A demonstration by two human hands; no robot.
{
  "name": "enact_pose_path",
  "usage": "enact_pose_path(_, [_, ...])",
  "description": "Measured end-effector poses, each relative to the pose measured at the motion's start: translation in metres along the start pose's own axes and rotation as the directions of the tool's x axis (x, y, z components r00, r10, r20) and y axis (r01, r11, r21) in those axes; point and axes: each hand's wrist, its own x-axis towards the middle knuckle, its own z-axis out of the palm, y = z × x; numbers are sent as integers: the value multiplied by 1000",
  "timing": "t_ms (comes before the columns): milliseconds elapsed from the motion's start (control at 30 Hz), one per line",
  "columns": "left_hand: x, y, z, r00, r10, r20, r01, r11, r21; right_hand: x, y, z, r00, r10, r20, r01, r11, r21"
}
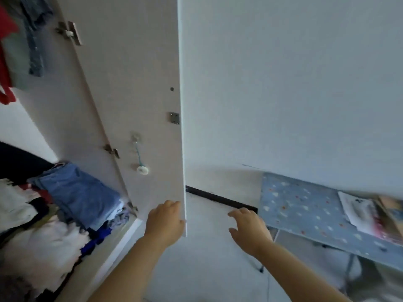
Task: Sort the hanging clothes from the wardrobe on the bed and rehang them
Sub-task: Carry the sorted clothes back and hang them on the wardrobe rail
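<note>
At far left, high inside the open wardrobe (122, 240), hanging clothes (19, 51), three that can be counted: one red garment (5, 29), one pale grey-green garment (16, 62) and one blue denim garment (35, 40). All dangling with the long axis running top to bottom, hems pointing down, leaning a little in the wide-angle view, well apart from both hands. Lower in the wardrobe, a loose heap of folded clothes, too jumbled to count, topped by one blue folded pile (76, 192), with white fabric (39, 243) and dark pieces beside it. Next rightward, one wardrobe door (130, 83), swung open, tall and upright, pale inner face toward the camera. On that face, three metal hinges (68, 32) down the hinge side, one small metal plate (174, 117) near the free edge, and one hook with a teal cord and a white round piece (142, 169) hanging from it. Low on the door, left hand (164, 221), palm laid against the inner face right at the free edge, fingers fairly straight and pointing up, thumb at the edge; cannot tell whether hooked round it. Just right of the edge, right hand (248, 227), in the air above the floor (207, 269), fingers loosely spread, holding nothing. Behind, one white wall (283, 83) with one black strip (220, 201) at its foot. At far right, one folding table (305, 214) with a blue patterned top, papers or books (366, 214) lying on its right end, number unclear.
</note>
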Motion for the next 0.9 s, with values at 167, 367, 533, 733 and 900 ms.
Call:
enact_pose_path(167, [-20, 112, 31, 960, 269, 81, -268, 963, -22, -111, 101, -15, 944, 328, -38, -328, 945, 14])
enact_pose_path(367, [-77, 260, 64, 795, 578, 183, -584, 811, -23, -267, 192, -27, 767, 632, -111, -624, 775, 98])
enact_pose_path(533, [-166, 384, 87, 597, 773, 217, -789, 615, -20, -424, 236, -33, 575, 802, -163, -782, 597, 180])
enact_pose_path(733, [-325, 518, 123, 326, 908, 261, -932, 356, -74, -637, 268, -29, 306, 939, -160, -907, 338, 251])
enact_pose_path(900, [-458, 603, 145, 119, 947, 299, -978, 164, -130, -782, 278, -11, 67, 991, -120, -920, 108, 377])
